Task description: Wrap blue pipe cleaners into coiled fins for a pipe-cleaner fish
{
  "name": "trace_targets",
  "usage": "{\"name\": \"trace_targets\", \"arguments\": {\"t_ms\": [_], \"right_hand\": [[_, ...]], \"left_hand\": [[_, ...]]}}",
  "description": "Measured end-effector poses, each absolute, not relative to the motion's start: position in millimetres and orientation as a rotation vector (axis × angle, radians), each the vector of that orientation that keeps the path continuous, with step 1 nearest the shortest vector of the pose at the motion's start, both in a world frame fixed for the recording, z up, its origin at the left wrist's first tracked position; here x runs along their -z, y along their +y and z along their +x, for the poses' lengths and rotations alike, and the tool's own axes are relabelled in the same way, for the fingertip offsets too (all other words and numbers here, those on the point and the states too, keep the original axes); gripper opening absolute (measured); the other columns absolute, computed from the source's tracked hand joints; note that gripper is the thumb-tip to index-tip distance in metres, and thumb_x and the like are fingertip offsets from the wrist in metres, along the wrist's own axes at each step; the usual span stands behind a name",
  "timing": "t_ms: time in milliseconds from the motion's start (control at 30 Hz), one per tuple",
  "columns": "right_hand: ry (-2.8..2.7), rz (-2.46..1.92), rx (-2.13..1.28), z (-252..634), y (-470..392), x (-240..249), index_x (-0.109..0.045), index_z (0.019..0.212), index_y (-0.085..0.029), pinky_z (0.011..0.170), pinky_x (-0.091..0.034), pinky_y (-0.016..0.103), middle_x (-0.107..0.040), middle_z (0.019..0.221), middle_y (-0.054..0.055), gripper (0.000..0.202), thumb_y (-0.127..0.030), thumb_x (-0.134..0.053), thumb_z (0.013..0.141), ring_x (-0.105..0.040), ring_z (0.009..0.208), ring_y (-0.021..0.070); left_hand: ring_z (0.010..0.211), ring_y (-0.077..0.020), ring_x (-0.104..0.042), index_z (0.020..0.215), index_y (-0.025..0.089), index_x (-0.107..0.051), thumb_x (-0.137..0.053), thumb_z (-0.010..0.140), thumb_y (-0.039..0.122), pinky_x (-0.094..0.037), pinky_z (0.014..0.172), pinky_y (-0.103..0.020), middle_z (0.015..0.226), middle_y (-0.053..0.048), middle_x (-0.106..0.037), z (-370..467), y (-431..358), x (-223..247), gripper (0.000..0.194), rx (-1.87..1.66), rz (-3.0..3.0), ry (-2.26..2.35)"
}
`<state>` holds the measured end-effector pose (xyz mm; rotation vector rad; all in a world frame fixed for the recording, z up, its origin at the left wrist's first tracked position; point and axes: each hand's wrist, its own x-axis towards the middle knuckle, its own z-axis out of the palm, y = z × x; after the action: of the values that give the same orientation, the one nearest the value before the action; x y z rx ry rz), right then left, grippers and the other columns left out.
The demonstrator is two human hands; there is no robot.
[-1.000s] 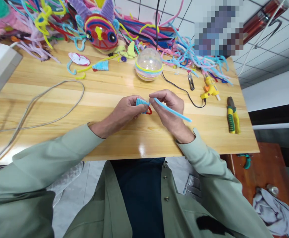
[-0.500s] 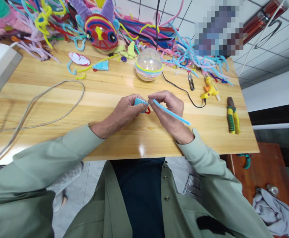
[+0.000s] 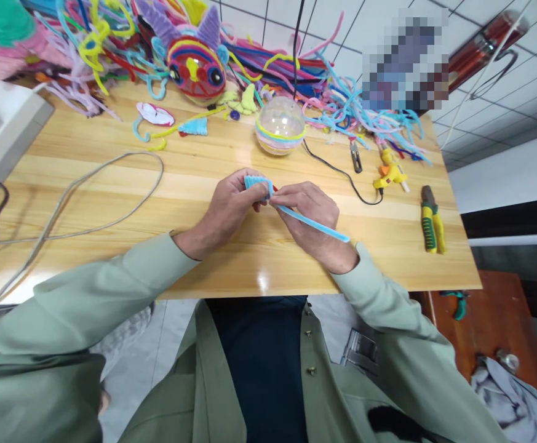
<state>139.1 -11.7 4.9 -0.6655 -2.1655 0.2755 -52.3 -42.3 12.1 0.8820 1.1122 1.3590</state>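
Note:
My left hand (image 3: 235,203) pinches a small light-blue piece of wound pipe cleaner (image 3: 256,182) between thumb and fingers. A bit of red shows behind it. My right hand (image 3: 309,215) is closed on a light-blue pipe cleaner (image 3: 317,225), close to the wound piece; its free end sticks out to the lower right across the hand. Both hands nearly meet just above the table. Beyond them stands a clear plastic ball (image 3: 281,123) with yellow, pink and blue bands around it. A similar blue wound piece with a red edge (image 3: 194,127) lies further left.
Pliers (image 3: 430,220), a yellow glue gun (image 3: 390,172) and small snips (image 3: 355,157) lie at the right. A decorated face ball (image 3: 197,71) and heaps of pipe cleaners (image 3: 360,117) line the back. A looped grey cable (image 3: 106,157) and white power strip (image 3: 10,135) occupy the left.
The red bit has gone from below the blue piece to behind it. My right fingers have come down and closer to the left hand, and the strand's free end dipped slightly.

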Motion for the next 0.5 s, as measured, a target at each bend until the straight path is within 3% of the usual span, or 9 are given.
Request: {"name": "trace_targets", "arguments": {"t_ms": [233,500], "right_hand": [[-2.118,-0.602,-0.145,139.7,-7.1,-0.1,-0.081,0.111,-0.031,0.085,-0.064,0.042,-0.087,0.104,0.004,0.013,-0.03,-0.068,0.113,-0.08,0.093,0.0218],[-2.156,-0.629,-0.085,138.8,-4.6,5.3,-0.08,0.107,-0.033,0.084,-0.06,0.042,-0.082,0.1,0.004,0.013,-0.031,-0.068,0.113,-0.073,0.09,0.0211]], "left_hand": [[0.074,-0.0162,-0.065,0.077,0.021,-0.07,-0.084,0.08,0.036,-0.055,0.067,-0.028,0.079,-0.003,-0.072,-52.9,-42.0,-13.7,0.021,-1.347,0.786,0.976],[0.073,-0.0153,-0.067,0.076,0.02,-0.072,-0.096,0.074,0.041,-0.061,0.073,-0.029,0.078,-0.002,-0.074,-52.3,-42.2,-15.9,0.032,-1.289,0.738,0.998]]}}
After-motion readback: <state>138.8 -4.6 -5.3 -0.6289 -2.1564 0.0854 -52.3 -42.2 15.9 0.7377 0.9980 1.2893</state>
